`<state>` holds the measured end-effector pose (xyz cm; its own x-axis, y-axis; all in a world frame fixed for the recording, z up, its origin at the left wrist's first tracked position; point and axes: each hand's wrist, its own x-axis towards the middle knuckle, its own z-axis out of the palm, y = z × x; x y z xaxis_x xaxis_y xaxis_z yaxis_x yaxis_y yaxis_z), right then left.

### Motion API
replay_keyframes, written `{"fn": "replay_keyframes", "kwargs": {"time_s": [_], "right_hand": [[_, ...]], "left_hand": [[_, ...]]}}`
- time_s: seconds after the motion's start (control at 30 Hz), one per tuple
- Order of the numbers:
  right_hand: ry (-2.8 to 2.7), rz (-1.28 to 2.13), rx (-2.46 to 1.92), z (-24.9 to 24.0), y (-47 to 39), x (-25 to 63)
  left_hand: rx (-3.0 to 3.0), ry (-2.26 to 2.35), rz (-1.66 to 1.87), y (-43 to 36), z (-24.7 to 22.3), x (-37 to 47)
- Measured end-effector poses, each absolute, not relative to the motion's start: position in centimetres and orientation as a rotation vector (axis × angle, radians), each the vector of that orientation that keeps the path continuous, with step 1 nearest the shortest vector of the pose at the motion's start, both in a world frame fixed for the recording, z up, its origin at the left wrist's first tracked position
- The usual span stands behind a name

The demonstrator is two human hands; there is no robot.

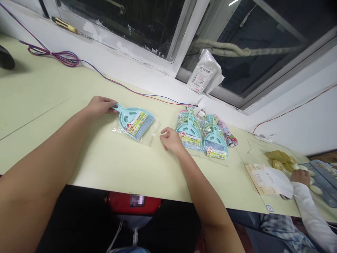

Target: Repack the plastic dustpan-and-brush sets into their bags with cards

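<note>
A light-blue dustpan and brush set in a clear plastic bag lies on the table, its handle pointing left. My left hand grips the handle end between thumb and fingers. To the right of that set, my right hand hovers apart from it, fingers curled in and nothing visible in them. Just beyond my right hand is a stack of bagged dustpan sets, blue on top with green and pink ones behind. A second stack stands beside it.
Red and blue cable runs along the wall side of the pale table. A screwdriver and a labelled plastic package sit on the sill. At right, a co-worker's hand rests among pale round objects near a paper sheet.
</note>
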<state>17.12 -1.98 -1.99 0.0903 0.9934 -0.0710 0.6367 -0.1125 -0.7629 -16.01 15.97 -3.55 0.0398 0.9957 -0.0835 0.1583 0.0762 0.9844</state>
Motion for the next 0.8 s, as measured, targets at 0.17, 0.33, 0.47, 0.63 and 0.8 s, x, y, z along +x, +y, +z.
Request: {"fn": "replay_keyframes", "kwargs": {"time_s": [0.17,0.33,0.47,0.63,0.8], "right_hand": [[-1.607,0.421,-1.705,1.6,-2.1,17.6],[-1.831,0.197,-1.646,6.3,-1.8,15.2],[-2.092,0.196,-1.691,7.6,0.0,11.7],[-2.315,0.238,-1.860,6.2,2.1,9.0],[-2.307,0.272,-1.883,4.9,2.8,8.7]], "left_hand": [[1.242,1.162,1.046,15.7,-2.9,-15.4],[1.322,1.061,0.933,13.4,-1.5,-12.3],[1.376,1.000,0.838,11.1,-0.6,-9.6],[1.457,0.951,0.757,9.7,-0.6,-8.2],[1.473,0.934,0.731,9.9,-1.3,-7.9]]}}
